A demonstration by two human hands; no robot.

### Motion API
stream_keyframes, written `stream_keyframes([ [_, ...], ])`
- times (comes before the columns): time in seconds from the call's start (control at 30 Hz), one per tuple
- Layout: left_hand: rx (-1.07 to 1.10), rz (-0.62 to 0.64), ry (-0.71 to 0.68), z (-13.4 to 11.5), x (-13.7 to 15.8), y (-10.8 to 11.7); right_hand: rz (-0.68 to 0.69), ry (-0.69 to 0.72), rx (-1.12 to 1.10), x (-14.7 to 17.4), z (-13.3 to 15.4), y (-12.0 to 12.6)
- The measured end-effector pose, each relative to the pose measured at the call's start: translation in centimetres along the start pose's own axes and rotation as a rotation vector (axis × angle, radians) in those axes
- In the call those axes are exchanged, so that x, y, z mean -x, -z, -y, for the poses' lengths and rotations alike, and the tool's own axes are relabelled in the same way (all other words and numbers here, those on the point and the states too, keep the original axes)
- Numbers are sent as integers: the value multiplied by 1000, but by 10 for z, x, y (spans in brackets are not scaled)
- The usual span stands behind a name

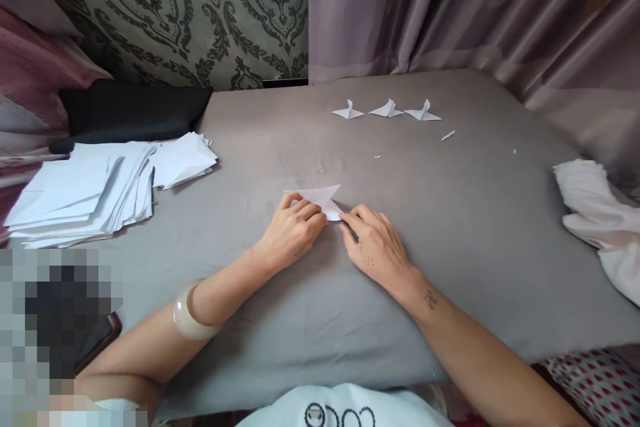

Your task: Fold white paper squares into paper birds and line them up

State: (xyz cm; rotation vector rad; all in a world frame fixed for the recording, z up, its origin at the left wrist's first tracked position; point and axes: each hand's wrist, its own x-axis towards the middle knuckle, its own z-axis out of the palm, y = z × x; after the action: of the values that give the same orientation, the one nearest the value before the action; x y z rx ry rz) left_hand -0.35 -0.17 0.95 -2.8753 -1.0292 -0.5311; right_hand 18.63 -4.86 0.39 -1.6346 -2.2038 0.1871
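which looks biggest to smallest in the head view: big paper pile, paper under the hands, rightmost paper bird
1. Big paper pile
2. Folded paper, partly covered
3. Rightmost paper bird, though farther from the camera

Folded white paper, notched on its right side, apparently flat on the grey cloth

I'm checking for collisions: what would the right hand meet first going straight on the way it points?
Probably the folded paper, just ahead of the right hand and seemingly touching it, though exact contact is hard to judge.
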Motion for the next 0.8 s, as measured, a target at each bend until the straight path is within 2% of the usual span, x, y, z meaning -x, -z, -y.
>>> stream_keyframes([
  [0.2,34,-47,161,-6,-5,-5,-67,-55,-3,-4,0,-6],
  [0.37,12,-52,240,-7,-10,-9,-100,-89,11,-9,1,-11],
  [0.67,8,-34,221,-3,-13,-10,-107,-128,29,-15,5,-13],
  [0.8,23,-16,232,-1,-12,-12,-101,-199,-14,-15,1,-13],
])
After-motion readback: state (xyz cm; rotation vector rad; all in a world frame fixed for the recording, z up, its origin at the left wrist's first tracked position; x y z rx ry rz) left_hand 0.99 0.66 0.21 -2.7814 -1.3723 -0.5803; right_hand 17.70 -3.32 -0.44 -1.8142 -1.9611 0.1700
